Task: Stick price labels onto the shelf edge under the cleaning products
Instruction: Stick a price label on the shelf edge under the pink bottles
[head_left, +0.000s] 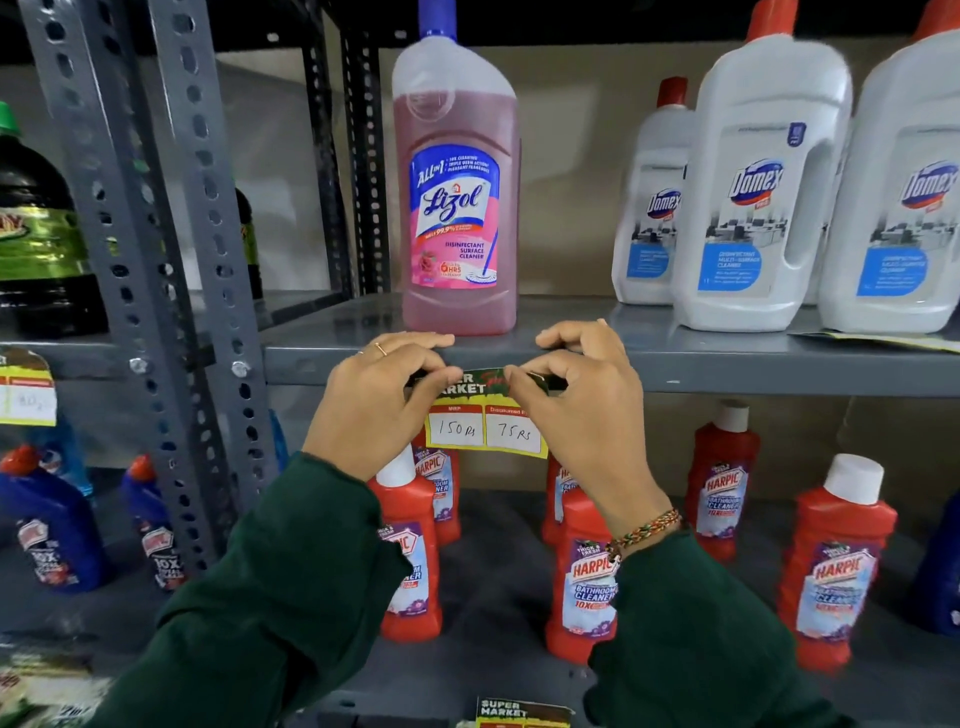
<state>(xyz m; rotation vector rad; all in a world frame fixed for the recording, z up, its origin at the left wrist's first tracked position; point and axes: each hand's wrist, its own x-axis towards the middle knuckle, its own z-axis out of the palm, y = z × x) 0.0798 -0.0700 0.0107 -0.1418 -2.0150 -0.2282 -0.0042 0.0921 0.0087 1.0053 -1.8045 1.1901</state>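
Observation:
A price label (485, 423) with a dark "Super Market" header and white boxes reading 150 Rs and 75 Rs lies against the grey shelf edge (727, 371), directly below a pink Lizol bottle (457, 197). My left hand (382, 395) pinches the label's top left corner, with its fingers over the shelf lip. My right hand (582, 400) pinches the top right corner the same way. The label's lower half hangs below the shelf edge.
White Domex bottles (763, 197) stand to the right on the same shelf. Red Harpic bottles (836, 566) fill the shelf below. Another label (26, 395) hangs on the left rack's edge, and one more (522, 712) sits at the bottom. Grey slotted uprights (171, 260) stand at left.

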